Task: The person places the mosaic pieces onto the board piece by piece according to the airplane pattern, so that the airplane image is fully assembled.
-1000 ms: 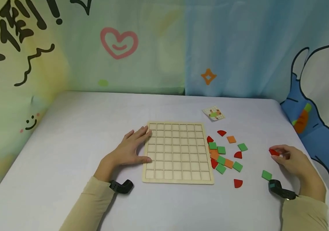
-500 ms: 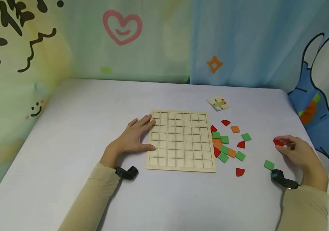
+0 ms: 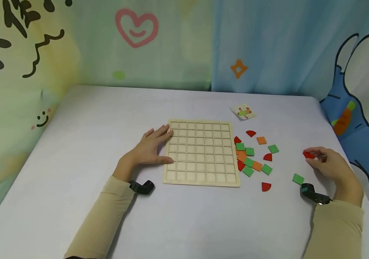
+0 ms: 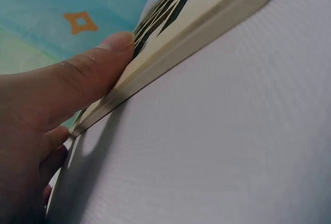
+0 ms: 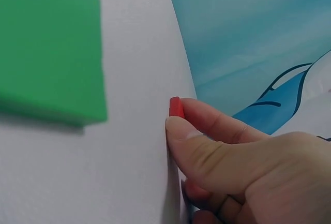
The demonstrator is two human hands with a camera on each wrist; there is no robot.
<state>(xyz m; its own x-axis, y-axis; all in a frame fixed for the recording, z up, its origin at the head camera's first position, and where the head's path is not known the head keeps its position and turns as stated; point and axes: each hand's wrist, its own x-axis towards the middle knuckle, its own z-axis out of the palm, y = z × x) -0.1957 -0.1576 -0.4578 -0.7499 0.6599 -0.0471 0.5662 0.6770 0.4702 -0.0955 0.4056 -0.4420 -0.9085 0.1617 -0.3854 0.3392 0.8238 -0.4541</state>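
Observation:
A pale wooden grid board lies flat on the white table, its cells bare. My left hand rests on the board's left edge with fingers spread; in the left wrist view the thumb lies over the rim. Out to the right, my right hand pinches a red quarter-round tile between thumb and fingers. The right wrist view shows the edge of that red tile at the fingertips. Close by, a green square tile lies on the table, large in the right wrist view.
Several green, orange and red tiles are scattered along the board's right side, some overlapping. Behind them lies a small pattern card. A printed curtain hangs along the table's far edge. Each wrist wears a black camera.
The head view has tilted downward, so the table sits higher in the frame. Both hands hold the same places, the left on the board and the right pinching the red tile.

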